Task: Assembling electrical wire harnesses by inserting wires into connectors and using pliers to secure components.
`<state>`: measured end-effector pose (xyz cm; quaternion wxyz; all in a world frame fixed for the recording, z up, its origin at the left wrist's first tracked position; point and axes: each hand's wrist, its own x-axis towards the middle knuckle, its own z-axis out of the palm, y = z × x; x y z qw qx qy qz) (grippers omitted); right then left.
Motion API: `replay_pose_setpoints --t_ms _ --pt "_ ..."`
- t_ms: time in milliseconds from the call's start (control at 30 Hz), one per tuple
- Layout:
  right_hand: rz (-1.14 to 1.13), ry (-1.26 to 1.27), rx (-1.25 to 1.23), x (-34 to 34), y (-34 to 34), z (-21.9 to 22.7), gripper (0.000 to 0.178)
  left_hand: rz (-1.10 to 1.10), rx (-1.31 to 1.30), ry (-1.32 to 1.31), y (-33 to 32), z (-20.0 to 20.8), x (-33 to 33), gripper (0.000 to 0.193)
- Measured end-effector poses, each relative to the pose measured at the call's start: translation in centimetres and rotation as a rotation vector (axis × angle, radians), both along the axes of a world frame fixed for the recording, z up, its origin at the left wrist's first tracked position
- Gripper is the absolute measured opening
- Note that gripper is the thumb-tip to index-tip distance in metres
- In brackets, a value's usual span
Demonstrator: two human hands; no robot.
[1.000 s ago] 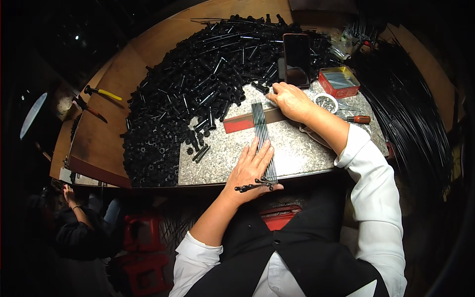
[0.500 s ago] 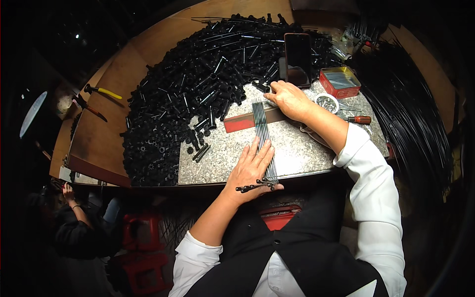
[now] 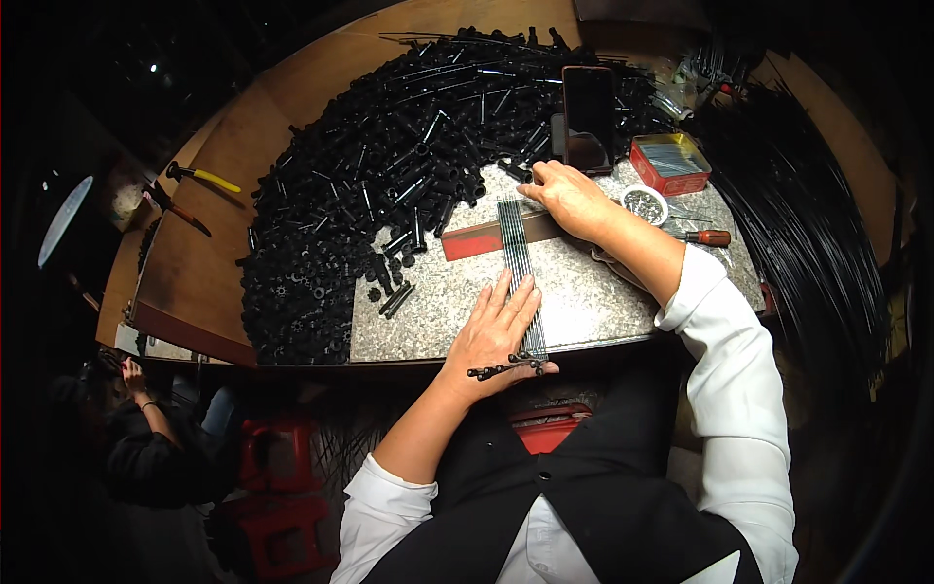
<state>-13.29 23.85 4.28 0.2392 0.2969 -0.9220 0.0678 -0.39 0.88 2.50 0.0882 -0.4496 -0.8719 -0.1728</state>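
Note:
A row of thin metal rods [image 3: 516,243] lies side by side, running away from me over a stone slab. Black knobbed ends [image 3: 501,369] of the rods gather at the slab's near edge. My left hand [image 3: 494,336] rests on the near part of the rods, fingers stretched out flat, its thumb by the black ends. Beyond, my right hand [image 3: 569,198] is closed with fingertips pinched together next to the rods' far ends; whatever is between them is too small to make out. Under the rods lies a flat red-and-brown strip [image 3: 472,242].
Left and far, a big heap of black plastic parts [image 3: 389,165] covers the table. A phone [image 3: 587,117] stands behind my right hand. Nearby are a red tin [image 3: 671,164], a white bowl of small metal parts [image 3: 644,204] and a screwdriver [image 3: 705,237]. Long black rods [image 3: 808,214] lie right.

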Motion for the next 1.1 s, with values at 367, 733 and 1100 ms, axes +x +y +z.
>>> replay_pose_setpoints --t_ms 367,733,1100 --pt "0.202 -0.101 -0.302 0.1 0.7 0.7 0.054 0.004 -0.012 0.023 0.0 0.1 -0.1 0.092" --pt "-0.726 -0.231 0.215 -1.6 16.4 3.5 0.019 0.016 -0.031 0.033 -0.6 -0.7 -0.3 0.066" --pt "-0.596 -0.168 0.202 -0.8 18.2 2.5 0.015 0.005 -0.012 -0.001 -0.6 -0.3 -0.1 0.087"
